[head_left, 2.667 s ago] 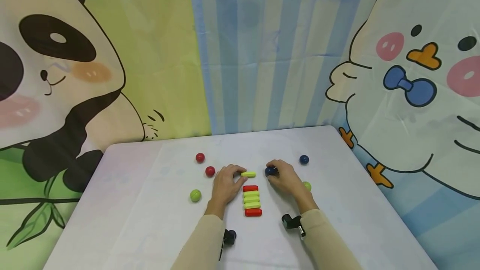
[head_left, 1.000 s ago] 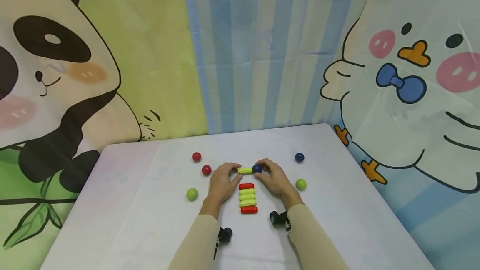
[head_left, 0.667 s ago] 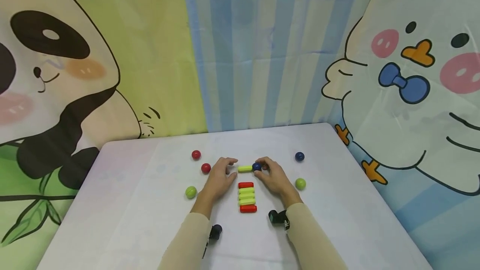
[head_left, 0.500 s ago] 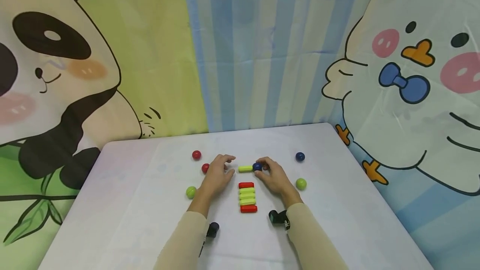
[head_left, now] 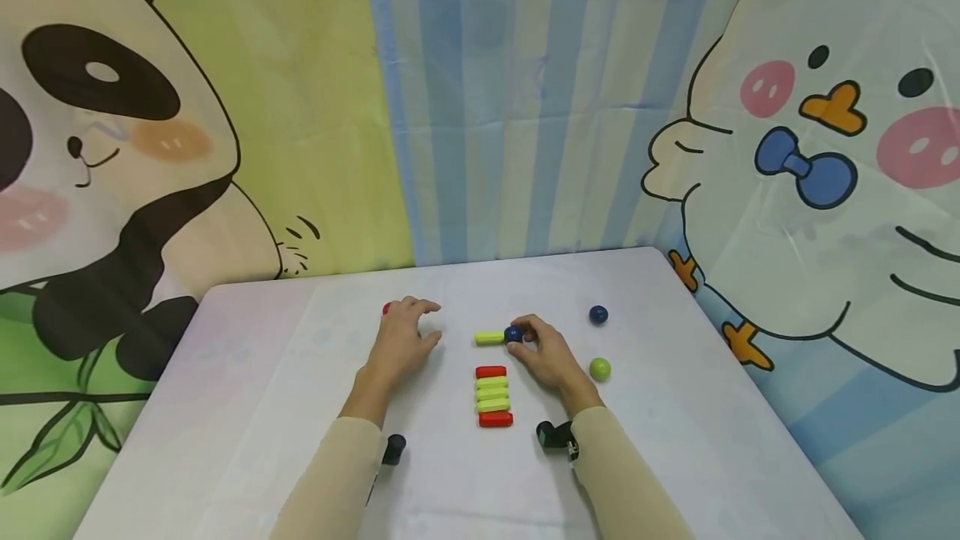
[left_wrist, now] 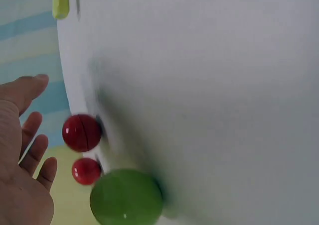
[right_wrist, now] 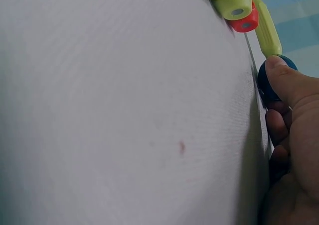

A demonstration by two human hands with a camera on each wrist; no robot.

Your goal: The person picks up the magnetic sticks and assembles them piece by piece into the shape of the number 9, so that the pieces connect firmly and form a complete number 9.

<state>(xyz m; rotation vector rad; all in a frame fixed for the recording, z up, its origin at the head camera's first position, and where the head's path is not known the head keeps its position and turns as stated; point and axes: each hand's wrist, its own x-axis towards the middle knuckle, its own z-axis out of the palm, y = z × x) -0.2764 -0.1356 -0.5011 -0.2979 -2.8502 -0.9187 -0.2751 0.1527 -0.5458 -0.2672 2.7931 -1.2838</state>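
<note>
My right hand (head_left: 550, 357) pinches a dark blue ball (head_left: 513, 335) between thumb and fingers, close over the white table. A yellow-green stick (head_left: 490, 339) points left from that ball, its right end meeting it; the right wrist view shows the stick (right_wrist: 268, 28) end-on to the ball (right_wrist: 269, 83) under the thumb. My left hand (head_left: 399, 340) holds nothing, fingers spread and relaxed, over the table's left part. It hides most of a red ball (head_left: 386, 308) in the head view. Beside that hand, the left wrist view has two red balls, the nearer red ball (left_wrist: 81, 133) and a smaller-looking one, plus a green ball (left_wrist: 126, 197).
Between the forearms lies a row of short sticks: a red stick (head_left: 491, 372) at the far end, several yellow-green sticks (head_left: 492, 394), and another red stick (head_left: 496, 419) nearest. Right of my right hand are a blue ball (head_left: 597, 315) and a green ball (head_left: 600, 369).
My right hand has brought the blue ball leftward to the stick's right end. My left hand has let go of the stick's left end and moved left, over the red and green balls.
</note>
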